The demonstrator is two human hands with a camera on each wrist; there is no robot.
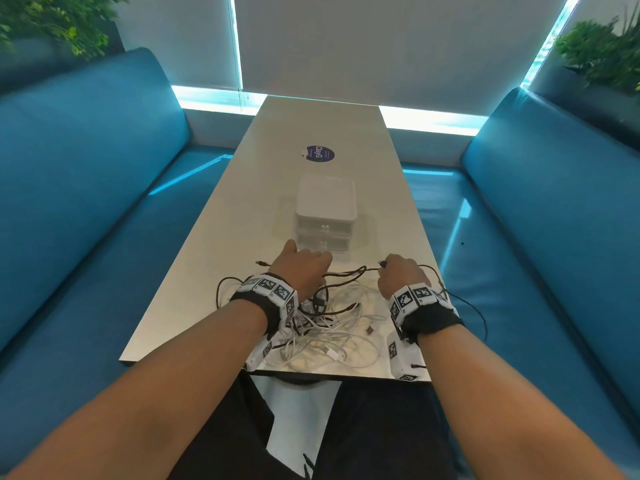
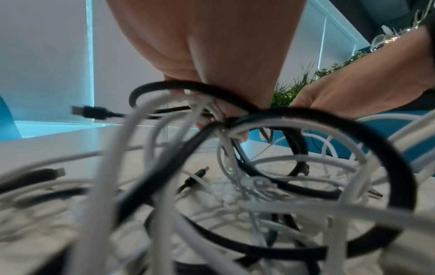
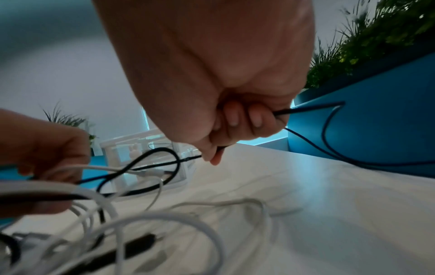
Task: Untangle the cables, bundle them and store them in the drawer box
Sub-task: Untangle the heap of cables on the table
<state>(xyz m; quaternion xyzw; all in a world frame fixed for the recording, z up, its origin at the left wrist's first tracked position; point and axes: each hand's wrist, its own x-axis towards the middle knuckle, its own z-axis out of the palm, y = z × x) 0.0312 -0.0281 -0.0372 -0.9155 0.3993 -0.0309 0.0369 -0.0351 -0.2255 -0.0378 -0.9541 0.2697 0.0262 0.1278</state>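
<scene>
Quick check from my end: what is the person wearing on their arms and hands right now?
Both forearms are bare, with no sleeves or gloves. Each wrist carries a black strap ringed by white blocks printed with black square markers: left wrist band, right wrist band. The left hand and right hand show no rings.

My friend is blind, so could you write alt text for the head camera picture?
Two hands, left and right, pull a thin black cable taut above a tangled pile of white cables on a pale long table. A small white two-drawer plastic box stands just beyond.
</scene>
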